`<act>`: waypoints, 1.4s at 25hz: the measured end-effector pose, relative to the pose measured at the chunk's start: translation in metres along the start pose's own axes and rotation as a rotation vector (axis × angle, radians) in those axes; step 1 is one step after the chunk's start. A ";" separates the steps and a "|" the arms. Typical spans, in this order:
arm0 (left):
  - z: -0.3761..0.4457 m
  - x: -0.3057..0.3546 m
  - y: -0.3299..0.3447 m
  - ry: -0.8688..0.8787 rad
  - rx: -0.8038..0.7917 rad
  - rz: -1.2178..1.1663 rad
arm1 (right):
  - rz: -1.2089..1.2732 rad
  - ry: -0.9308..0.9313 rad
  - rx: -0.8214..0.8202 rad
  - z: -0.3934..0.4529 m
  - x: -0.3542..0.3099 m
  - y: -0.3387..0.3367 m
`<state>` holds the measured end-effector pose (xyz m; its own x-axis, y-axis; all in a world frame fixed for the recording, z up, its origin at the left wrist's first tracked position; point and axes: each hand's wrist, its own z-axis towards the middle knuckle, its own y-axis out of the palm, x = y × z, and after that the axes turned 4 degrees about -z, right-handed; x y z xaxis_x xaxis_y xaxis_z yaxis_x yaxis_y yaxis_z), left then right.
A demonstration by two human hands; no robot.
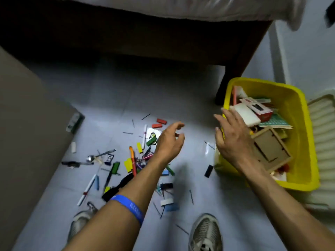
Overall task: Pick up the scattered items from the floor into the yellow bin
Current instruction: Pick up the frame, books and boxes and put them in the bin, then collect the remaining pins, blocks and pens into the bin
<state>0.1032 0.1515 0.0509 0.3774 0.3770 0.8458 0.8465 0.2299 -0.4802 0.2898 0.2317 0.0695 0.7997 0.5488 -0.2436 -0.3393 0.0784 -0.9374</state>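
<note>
A yellow bin (301, 109) stands on the floor at the right, holding a cardboard box (270, 149), a white slab and a red-and-white carton. My right hand (233, 140) hovers open over the bin's left rim, fingers spread and empty. My left hand (170, 142) hangs above the floor with fingers loosely curled; a small reddish bit shows between the fingertips, too blurred to tell. Scattered on the pale floor lie coloured blocks such as two red ones (159, 123), pens (133, 160), a spoon (89, 158), a white marker (145, 136) and thin dark sticks.
A dark bed frame (163, 42) with white sheet crosses the top. A grey-brown cabinet side (27, 124) fills the left. A cream ribbed mat (324, 142) lies right of the bin. My two grey shoes (206, 232) stand at the bottom.
</note>
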 end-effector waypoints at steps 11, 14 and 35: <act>-0.156 -0.208 -0.103 -0.592 0.219 0.218 | 0.147 -0.261 -0.718 -0.098 -0.147 0.106; -0.140 -0.235 -0.091 -0.521 -0.006 0.440 | 0.027 -0.122 -0.826 -0.103 -0.162 0.154; -0.147 -0.251 -0.044 -0.695 0.290 0.064 | -0.118 -0.312 -0.852 -0.175 -0.103 0.169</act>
<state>0.0262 -0.0852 -0.1059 0.0177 0.8546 0.5190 0.6617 0.3792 -0.6469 0.2370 0.0428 -0.1071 0.5936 0.7861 -0.1721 0.3155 -0.4241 -0.8489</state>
